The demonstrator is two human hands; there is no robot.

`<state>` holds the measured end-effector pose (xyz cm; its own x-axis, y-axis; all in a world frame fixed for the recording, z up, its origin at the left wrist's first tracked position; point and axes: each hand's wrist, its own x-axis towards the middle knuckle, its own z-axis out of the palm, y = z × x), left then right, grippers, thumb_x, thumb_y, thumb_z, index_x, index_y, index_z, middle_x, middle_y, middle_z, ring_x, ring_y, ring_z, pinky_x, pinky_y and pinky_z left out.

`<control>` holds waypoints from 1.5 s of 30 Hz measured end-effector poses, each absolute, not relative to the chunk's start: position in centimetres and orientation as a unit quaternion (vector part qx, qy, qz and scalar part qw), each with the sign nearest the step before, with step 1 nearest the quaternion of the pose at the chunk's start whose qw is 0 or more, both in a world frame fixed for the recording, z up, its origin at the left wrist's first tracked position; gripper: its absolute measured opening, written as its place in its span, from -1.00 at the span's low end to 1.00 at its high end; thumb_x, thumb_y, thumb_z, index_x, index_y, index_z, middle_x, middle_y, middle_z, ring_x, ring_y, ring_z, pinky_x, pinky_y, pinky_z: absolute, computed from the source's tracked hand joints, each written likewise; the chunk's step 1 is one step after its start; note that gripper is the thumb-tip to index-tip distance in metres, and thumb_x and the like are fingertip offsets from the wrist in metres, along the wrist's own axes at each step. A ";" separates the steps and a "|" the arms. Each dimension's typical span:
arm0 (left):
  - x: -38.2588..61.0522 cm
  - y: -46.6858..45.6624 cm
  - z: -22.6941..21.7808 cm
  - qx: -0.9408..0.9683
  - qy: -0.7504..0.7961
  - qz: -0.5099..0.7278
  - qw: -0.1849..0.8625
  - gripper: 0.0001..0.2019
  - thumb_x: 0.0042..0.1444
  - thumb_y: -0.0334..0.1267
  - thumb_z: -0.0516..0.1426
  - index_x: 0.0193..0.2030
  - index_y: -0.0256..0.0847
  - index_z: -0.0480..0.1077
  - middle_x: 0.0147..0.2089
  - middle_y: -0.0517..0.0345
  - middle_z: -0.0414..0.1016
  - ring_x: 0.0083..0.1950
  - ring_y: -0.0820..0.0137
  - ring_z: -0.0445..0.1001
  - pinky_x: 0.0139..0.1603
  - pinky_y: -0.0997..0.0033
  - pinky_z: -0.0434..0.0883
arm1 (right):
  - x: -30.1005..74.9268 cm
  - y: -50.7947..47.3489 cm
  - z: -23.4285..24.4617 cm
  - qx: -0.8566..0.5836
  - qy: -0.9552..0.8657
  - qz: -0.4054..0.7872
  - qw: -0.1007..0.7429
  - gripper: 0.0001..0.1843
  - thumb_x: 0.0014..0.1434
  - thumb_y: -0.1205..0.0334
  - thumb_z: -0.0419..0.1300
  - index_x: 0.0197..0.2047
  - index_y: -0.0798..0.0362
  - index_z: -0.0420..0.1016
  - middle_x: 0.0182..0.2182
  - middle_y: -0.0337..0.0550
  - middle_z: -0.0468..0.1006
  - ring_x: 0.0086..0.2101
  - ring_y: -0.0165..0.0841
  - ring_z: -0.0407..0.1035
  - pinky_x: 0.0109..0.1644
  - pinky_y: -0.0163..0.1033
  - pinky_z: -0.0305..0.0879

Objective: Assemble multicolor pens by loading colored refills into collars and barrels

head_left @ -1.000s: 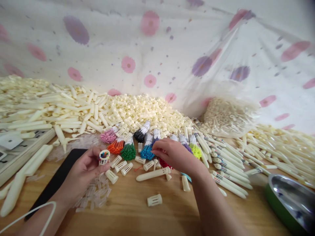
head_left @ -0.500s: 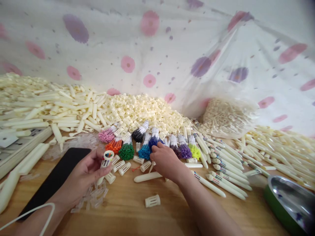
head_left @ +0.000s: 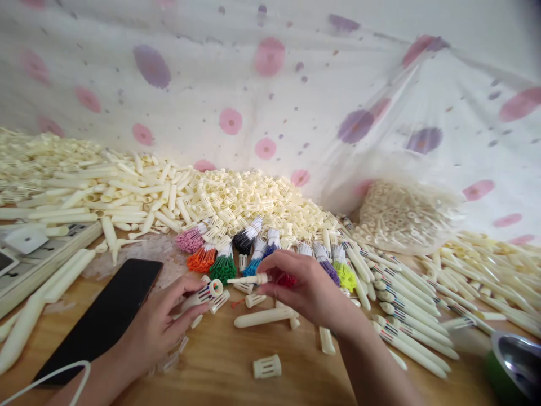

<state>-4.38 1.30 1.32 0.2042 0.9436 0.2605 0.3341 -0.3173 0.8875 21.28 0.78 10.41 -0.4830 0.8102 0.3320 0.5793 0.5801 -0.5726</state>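
Observation:
My left hand [head_left: 163, 318] is closed round a cream multicolour pen body [head_left: 202, 294]. Its slotted collar shows coloured sliders, and its open end tilts up to the right. My right hand [head_left: 308, 287] pinches a small cream plastic piece [head_left: 250, 279] with a thin stem, which points left at the pen's open end, a short gap away. Behind the hands stand bundles of coloured refills, among them orange [head_left: 202, 259], green [head_left: 222, 265] and black [head_left: 248, 235]. Loose slotted collars lie about, one a cream collar [head_left: 267, 366] in front. Below the right hand rests a cream barrel [head_left: 262, 317].
A black phone [head_left: 101, 316] lies left, beside a power strip [head_left: 51, 265]. Heaps of cream barrels [head_left: 84, 192] and collars [head_left: 249, 197] line the back. Assembled pens [head_left: 416, 344] lie at right, near a green-sided metal bowl [head_left: 513, 361] and a clear bag [head_left: 406, 217] of parts.
My right hand has drawn back from the refill bundles and now holds the stemmed cream piece near the pen. My left hand has tipped the pen to the right. The view has shifted slightly.

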 end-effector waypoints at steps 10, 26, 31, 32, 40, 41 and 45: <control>-4.7 1.0 1.0 0.739 0.461 0.393 0.295 -0.84 0.02 -0.18 0.20 -0.23 -0.09 0.48 -0.24 0.12 0.61 -0.23 0.26 0.57 -0.43 0.51 0.53 | 20.0 0.5 9.8 -0.365 -0.885 0.148 0.247 -0.89 0.20 0.28 0.18 -0.20 0.10 0.44 -0.38 -0.19 0.42 -0.39 -0.44 0.32 -0.33 -0.38 0.23; -4.0 0.6 0.9 0.755 0.446 0.370 0.308 -0.86 0.05 -0.19 0.17 -0.23 -0.09 0.42 -0.24 0.15 0.59 -0.20 0.30 0.56 -0.22 0.42 0.52 | 17.5 1.3 6.3 -0.408 -0.797 0.315 0.316 -0.68 0.16 0.04 0.19 -0.47 0.07 0.26 -0.56 -0.32 0.34 -0.54 -0.50 0.19 -0.49 -0.42 0.06; -3.7 0.3 2.0 0.751 0.457 0.349 0.324 -0.90 0.09 -0.18 0.13 -0.26 -0.09 0.39 -0.36 0.23 0.57 -0.33 0.34 0.55 -0.35 0.48 0.47 | 16.6 0.9 6.0 -0.425 -0.799 0.270 0.328 -0.69 0.29 0.10 0.00 -0.45 0.06 0.24 -0.55 -0.31 0.26 -0.53 -0.49 0.15 -0.45 -0.40 0.03; -3.7 0.2 2.1 0.755 0.457 0.352 0.311 -0.90 0.09 -0.18 0.12 -0.26 -0.10 0.39 -0.38 0.24 0.56 -0.36 0.34 0.54 -0.36 0.48 0.46 | 16.5 0.8 6.0 -0.425 -0.805 0.263 0.321 -0.71 0.29 0.13 -0.03 -0.43 0.06 0.22 -0.54 -0.31 0.25 -0.53 -0.49 0.14 -0.45 -0.40 0.02; -3.8 0.3 1.2 0.802 0.437 0.338 0.227 -0.90 0.12 -0.28 0.11 -0.20 -0.09 0.35 -0.31 0.23 0.59 -0.33 0.38 0.56 -0.33 0.52 0.45 | 15.6 0.9 4.8 -0.469 -0.783 0.299 0.280 -0.63 0.31 0.10 -0.17 -0.51 0.02 0.04 -0.60 -0.33 0.13 -0.56 -0.47 0.03 -0.46 -0.35 -0.05; -3.8 0.3 1.0 0.807 0.437 0.339 0.209 -0.91 0.12 -0.30 0.11 -0.21 -0.10 0.35 -0.31 0.23 0.59 -0.34 0.38 0.57 -0.35 0.52 0.45 | 15.5 0.9 4.7 -0.482 -0.773 0.306 0.275 -0.63 0.31 0.09 -0.19 -0.52 0.02 0.04 -0.61 -0.32 0.14 -0.57 -0.47 0.02 -0.46 -0.35 -0.06; -3.1 0.2 0.9 0.830 0.406 0.373 0.087 -0.89 0.14 -0.38 0.06 -0.18 -0.16 0.34 -0.33 0.13 0.61 -0.34 0.35 0.59 -0.32 0.46 0.49 | 15.0 1.1 4.3 -0.528 -0.743 0.321 0.258 -0.60 0.29 0.04 -0.22 -0.54 0.01 0.06 -0.63 -0.32 0.12 -0.58 -0.45 -0.02 -0.48 -0.32 -0.10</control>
